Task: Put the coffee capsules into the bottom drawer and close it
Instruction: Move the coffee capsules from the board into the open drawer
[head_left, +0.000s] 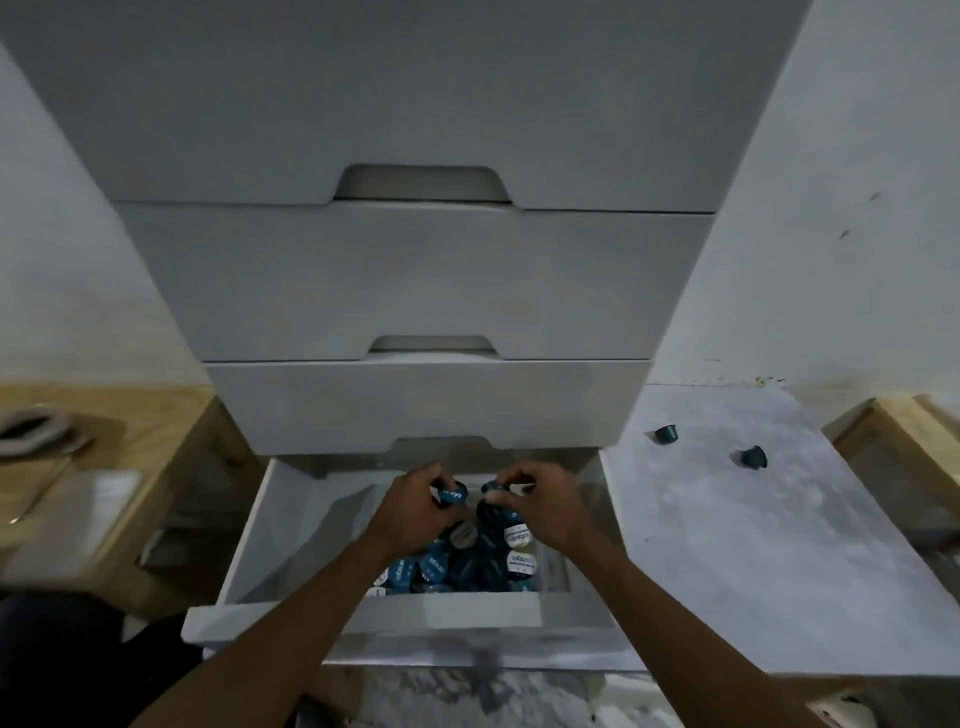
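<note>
The bottom drawer (291, 525) of a white drawer unit stands pulled out. Inside lies a heap of several blue coffee capsules (467, 564). Both hands hover over the heap. My left hand (410, 512) grips a blue capsule (451, 493) between thumb and fingers. My right hand (540, 506) pinches another blue capsule (491, 487). Two dark capsules lie on the pale surface to the right, one (666, 433) nearer the unit and one (753, 457) farther right.
Above the open drawer, three more drawers (415, 280) of the unit are closed. A wooden table (124, 441) with a grey object (31, 431) stands at left. Another wooden piece (898, 431) is at the right edge.
</note>
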